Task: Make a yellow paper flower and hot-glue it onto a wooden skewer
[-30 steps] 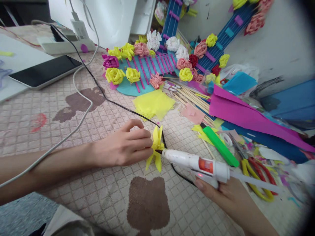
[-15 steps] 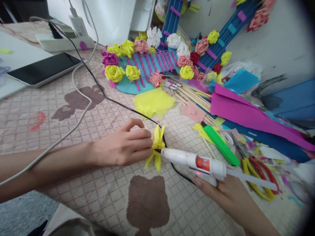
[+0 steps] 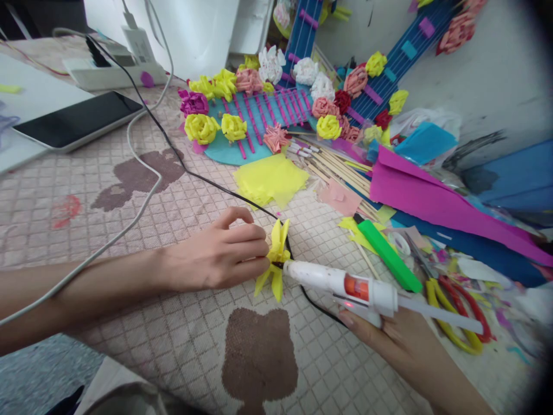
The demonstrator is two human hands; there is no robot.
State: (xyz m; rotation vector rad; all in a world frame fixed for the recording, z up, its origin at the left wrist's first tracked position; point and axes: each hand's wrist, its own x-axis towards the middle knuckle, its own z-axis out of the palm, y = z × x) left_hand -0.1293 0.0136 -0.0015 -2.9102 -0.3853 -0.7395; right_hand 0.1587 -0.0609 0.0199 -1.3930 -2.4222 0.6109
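My left hand (image 3: 216, 256) pinches a small yellow paper flower (image 3: 275, 260) just above the pink checked cloth (image 3: 173, 340). My right hand (image 3: 393, 340) grips a white hot-glue gun (image 3: 345, 283) with an orange window. Its nozzle touches the middle of the flower. A clear glue stick pokes out of the gun's back end, and its black cord (image 3: 190, 173) runs off across the cloth to the far left.
Beyond the hands lie yellow tissue sheets (image 3: 270, 181), a blue board with paper roses (image 3: 254, 121), wooden sticks (image 3: 341, 167), a green marker (image 3: 389, 256), yellow-handled scissors (image 3: 449, 323) and magenta paper (image 3: 436, 202). A tablet (image 3: 75, 121) and power strip (image 3: 112, 72) sit far left.
Almost nothing has moved. Both hands keep the flower and the glue gun in the same spot, with the nozzle still against the flower.
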